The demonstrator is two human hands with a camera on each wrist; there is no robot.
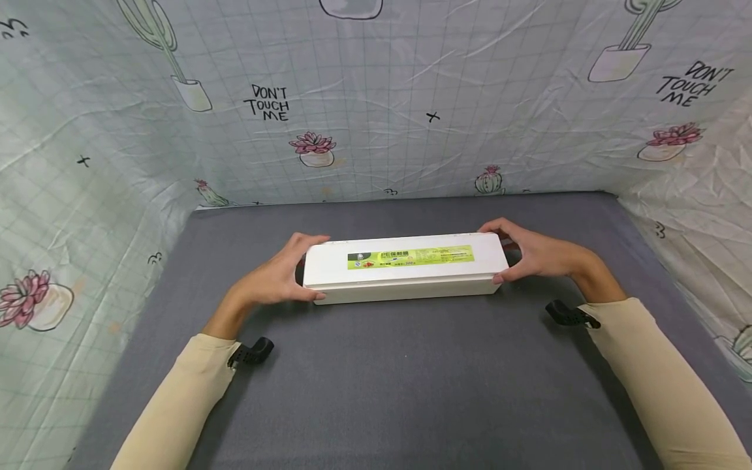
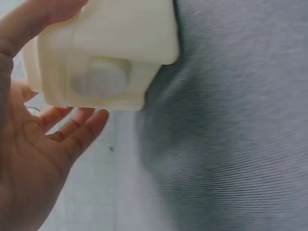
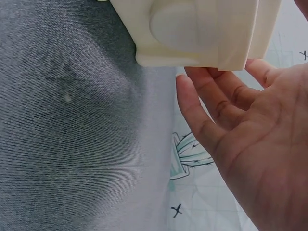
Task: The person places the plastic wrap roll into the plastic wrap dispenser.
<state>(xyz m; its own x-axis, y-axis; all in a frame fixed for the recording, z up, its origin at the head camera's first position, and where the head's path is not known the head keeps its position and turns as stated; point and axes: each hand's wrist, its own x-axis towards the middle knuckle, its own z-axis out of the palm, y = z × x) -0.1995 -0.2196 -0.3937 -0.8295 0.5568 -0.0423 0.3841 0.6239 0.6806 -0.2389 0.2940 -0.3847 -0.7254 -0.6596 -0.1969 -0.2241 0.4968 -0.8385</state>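
Observation:
A long white cling film dispenser box [image 1: 405, 281] lies crosswise at the middle of the table, a green and yellow label on its lid. My left hand [image 1: 282, 271] grips its left end, thumb on the near side and fingers at the far side. At the opposite end, my right hand [image 1: 537, 254] holds the box the same way. Both wrist views show the cream end walls of the box, each with a round pale disc, the film roll's end. Inside the box, the rest of the roll is hidden by the lid.
Grey cloth covers the table [image 1: 399, 378]. Behind and at both sides hangs a pale curtain [image 1: 376, 98] printed with cacti and lettering. A black wrist strap piece [image 1: 252, 352] juts from the left sleeve, and another [image 1: 570, 314] from the right one.

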